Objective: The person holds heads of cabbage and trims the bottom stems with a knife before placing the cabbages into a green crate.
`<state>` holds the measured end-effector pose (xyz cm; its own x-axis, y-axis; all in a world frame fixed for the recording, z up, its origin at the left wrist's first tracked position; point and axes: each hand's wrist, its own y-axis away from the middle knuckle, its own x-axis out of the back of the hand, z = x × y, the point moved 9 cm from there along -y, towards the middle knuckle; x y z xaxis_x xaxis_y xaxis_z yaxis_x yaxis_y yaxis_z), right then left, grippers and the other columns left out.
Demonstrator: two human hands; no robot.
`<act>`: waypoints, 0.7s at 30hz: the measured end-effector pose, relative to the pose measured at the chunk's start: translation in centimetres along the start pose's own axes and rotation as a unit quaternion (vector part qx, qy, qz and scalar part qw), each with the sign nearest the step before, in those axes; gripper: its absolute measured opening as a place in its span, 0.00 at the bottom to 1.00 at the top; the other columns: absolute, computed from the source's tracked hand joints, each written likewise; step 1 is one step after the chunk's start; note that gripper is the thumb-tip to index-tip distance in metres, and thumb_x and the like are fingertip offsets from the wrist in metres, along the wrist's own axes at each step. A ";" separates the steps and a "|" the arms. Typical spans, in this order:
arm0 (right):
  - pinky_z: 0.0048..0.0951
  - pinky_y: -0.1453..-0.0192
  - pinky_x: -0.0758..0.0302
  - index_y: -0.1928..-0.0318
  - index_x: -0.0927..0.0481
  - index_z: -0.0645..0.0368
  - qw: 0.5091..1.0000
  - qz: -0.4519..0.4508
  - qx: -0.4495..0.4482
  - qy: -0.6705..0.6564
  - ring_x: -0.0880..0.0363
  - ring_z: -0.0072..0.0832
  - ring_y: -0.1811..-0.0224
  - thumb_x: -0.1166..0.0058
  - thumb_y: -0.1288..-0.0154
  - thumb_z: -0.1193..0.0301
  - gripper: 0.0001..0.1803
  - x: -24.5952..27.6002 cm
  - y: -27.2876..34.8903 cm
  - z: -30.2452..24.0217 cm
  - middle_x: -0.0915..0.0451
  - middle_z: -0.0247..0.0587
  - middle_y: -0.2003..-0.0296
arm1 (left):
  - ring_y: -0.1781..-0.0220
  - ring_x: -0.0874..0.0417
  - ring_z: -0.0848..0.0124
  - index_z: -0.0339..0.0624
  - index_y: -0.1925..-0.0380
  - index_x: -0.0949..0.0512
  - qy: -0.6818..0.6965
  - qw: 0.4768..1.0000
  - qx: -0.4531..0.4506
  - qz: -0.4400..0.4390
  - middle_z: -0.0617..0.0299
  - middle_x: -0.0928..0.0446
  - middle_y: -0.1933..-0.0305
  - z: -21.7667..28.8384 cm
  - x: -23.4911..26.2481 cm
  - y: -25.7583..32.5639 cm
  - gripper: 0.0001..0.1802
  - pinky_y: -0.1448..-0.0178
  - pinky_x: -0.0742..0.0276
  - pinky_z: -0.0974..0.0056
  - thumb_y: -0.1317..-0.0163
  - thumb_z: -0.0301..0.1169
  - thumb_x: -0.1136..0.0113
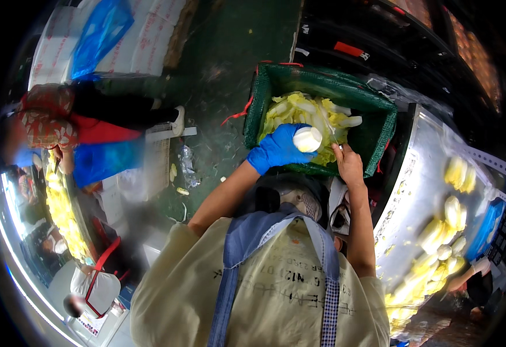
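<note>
A blue-gloved left hand [276, 149] keeps a closed grip on a pale cabbage stub [308, 139], cut end up, just above the green crate [374, 115]; the bare right hand [349, 165] is pinched narrow on something thin, too small to make out, at the crate's near rim. The dark green floor [224, 63] takes up most of the room, wet and littered with leaf scraps. To the right runs a long steel surface [417, 191], its top strewn with yellow-white cabbage halves [452, 211] and loose bits. At the left edge a second steel surface [16, 243] carries a row of yellow cabbage leaves [62, 211], where another person in a red patterned sleeve [47, 115] is standing. White sacks [143, 40] lie beyond, with a blue plastic bag [99, 34] draped over them. The crate itself is lined with netting and heaped with trimmed cabbage pieces [305, 115]. The wearer's beige apron [270, 289] with blue straps fills the foreground.
</note>
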<state>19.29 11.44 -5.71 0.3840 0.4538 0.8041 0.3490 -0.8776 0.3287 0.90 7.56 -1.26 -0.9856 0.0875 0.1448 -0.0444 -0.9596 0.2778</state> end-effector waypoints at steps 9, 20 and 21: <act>0.24 0.85 0.40 0.66 0.34 0.59 0.795 -0.175 -0.146 -0.562 0.37 0.24 0.88 0.62 0.32 0.53 0.20 -2.7 1.5 -2.5 0.33 0.37 0.80 | 0.46 0.28 0.71 0.39 0.47 0.31 0.359 0.931 0.058 0.011 0.60 0.26 0.50 -2.9 -0.5 -0.3 0.27 0.41 0.32 0.64 0.50 0.23 0.38; 0.17 0.89 0.47 0.66 0.35 0.57 0.632 -0.267 -0.193 -0.701 0.46 0.16 0.90 0.65 0.31 0.54 0.18 -4.5 4.4 -6.4 0.36 0.32 0.80 | 0.44 0.29 0.60 0.38 0.45 0.35 0.629 0.772 0.079 -0.041 0.54 0.30 0.46 -0.9 -2.1 -0.2 0.25 0.38 0.34 0.55 0.43 0.30 0.46; 0.17 0.89 0.47 0.66 0.35 0.57 0.640 -0.255 -0.194 -0.699 0.46 0.16 0.90 0.65 0.31 0.54 0.19 -4.2 4.3 -6.3 0.36 0.32 0.80 | 0.45 0.28 0.60 0.38 0.46 0.35 0.634 0.767 0.087 -0.039 0.53 0.30 0.46 -1.5 -2.1 -0.1 0.24 0.39 0.33 0.57 0.43 0.30 0.46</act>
<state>13.78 4.80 -4.57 0.7886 0.1530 -0.5956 0.5990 -0.4103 0.6876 2.77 7.07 -3.03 -0.3527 -0.2938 -0.8884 -0.1968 -0.9049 0.3774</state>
